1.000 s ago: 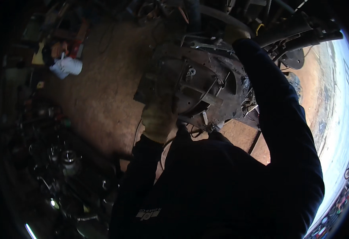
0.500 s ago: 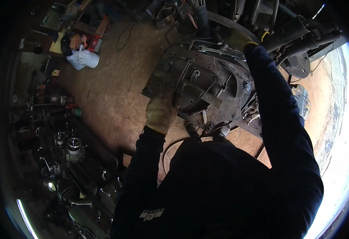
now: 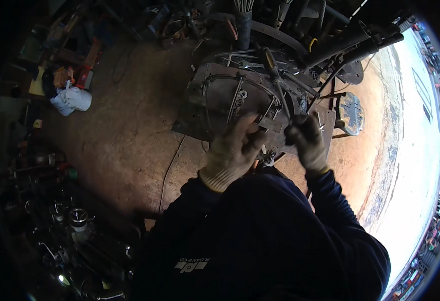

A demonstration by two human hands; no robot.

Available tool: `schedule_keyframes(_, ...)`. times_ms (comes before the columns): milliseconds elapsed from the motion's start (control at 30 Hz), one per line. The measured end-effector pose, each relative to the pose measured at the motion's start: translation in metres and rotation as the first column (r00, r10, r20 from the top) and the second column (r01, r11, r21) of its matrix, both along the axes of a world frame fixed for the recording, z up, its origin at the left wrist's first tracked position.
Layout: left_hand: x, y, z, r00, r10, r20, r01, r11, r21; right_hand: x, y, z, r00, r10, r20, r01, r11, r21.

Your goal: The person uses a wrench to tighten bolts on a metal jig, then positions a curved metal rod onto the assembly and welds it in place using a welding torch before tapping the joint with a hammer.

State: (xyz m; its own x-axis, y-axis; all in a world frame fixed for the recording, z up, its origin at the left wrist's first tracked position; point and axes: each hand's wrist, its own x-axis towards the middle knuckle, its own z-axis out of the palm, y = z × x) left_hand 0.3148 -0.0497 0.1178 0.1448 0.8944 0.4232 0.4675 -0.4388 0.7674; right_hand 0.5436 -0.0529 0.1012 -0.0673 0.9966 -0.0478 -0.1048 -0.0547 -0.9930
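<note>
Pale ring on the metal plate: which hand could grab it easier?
Probably the left hand: its fingers are nearer the pale ring, while the right hand is farther off to the right.

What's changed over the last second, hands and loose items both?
The right hand has drawn back from its far reach and now seems to hold a long tool. The left hand has shifted right. The metal rings and wrench stayed put.

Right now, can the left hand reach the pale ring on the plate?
Likely yes: the pale ring lies uncovered on the dark plate, just beyond the left hand, though blur hides its grip.
</note>
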Motion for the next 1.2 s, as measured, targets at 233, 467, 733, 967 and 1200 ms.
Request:
schedule_keyframes(233, 0.013, 0.015, 0.003, 0.911, -0.107, 0.399, 0.274, 0.879, -0.391, -0.044, -0.043, -0.004, 0.925, 0.108, 0.365, -0.234, 0.918, 0.321)
schedule_keyframes(467, 0.025, 0.030, 0.011, 0.951, -0.308, -0.021, 0.283, 0.897, -0.338, -0.016, 0.056, 0.030, 0.958, -0.001, -0.287, 0.013, 0.999, 0.039)
schedule_keyframes(733, -0.003, 0.056, -0.023, 0.855, 0.282, -0.435, -0.152, 0.938, 0.310, 0.027, 0.219, -0.005, 0.783, 0.047, -0.620, 0.097, 0.976, 0.197)
schedule_keyframes(967, -0.002, 0.031, -0.022, 0.755, 0.385, -0.531, -0.496, 0.865, -0.078, 0.038, 0.284, -0.066, 0.589, -0.563, 0.580, 0.038, 0.736, 0.676)
schedule_keyframes(1200, -0.003, 0.034, -0.036, 0.811, 0.416, -0.412, -0.501, 0.857, -0.121, 0.011, 0.287, -0.054, 0.660, -0.284, -0.696, 0.136, 0.956, -0.261)
